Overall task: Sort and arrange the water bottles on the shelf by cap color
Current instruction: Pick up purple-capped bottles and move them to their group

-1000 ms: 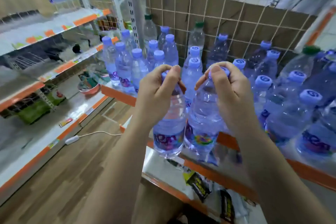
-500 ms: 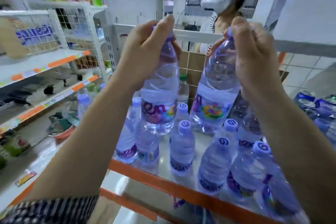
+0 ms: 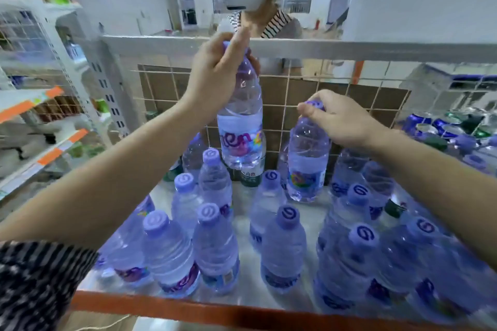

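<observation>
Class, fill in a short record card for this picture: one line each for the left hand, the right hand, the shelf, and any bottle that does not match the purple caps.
left hand: grips the neck of the raised bottle, clear above the others
right hand: grips the cap end of the lower bottle; whether its base rests or hovers is unclear
shelf: orange front edge; many upright purple-capped standing bottles
odd ones: dark green cap at the right; green-labelled bottle at the back, cap hidden
</observation>
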`<state>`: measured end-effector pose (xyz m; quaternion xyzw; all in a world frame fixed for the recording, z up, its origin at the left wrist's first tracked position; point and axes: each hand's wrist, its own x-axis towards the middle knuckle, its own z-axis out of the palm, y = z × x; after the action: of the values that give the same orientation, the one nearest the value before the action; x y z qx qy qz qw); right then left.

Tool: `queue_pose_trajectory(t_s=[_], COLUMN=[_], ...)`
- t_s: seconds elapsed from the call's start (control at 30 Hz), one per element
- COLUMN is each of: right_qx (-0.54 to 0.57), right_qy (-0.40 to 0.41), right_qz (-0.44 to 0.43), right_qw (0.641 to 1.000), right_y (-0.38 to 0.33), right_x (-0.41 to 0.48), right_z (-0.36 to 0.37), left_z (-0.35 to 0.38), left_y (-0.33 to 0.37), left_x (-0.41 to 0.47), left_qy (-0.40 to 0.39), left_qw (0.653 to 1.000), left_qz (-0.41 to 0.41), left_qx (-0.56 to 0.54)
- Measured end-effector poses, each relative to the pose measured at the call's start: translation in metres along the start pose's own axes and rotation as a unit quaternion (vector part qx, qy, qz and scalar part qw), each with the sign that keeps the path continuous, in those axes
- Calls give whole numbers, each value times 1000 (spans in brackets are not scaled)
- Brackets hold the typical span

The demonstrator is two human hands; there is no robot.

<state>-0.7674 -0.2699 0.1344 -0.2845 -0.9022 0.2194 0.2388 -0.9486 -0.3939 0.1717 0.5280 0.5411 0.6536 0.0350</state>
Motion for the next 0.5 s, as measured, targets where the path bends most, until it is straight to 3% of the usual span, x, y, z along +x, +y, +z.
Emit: queue_pose_trajectory(t_s=[0.2, 0.37, 0.5], right_qx=[-125, -111, -87], right_qy=[-135, -191, -211], right_qz=[59, 98, 117], right_qw=[981, 970, 967], right_y=[19, 32, 43], right_x=[-3, -2, 1], right_z=[13, 24, 28], left_z=[10, 20, 22], left_y=[-37, -61, -76], left_x=[-1, -10, -17], left_qy=[-86, -189, -235], left_qw=[993, 964, 936], left_qz=[-57, -169, -208], left_qx=[52, 78, 158])
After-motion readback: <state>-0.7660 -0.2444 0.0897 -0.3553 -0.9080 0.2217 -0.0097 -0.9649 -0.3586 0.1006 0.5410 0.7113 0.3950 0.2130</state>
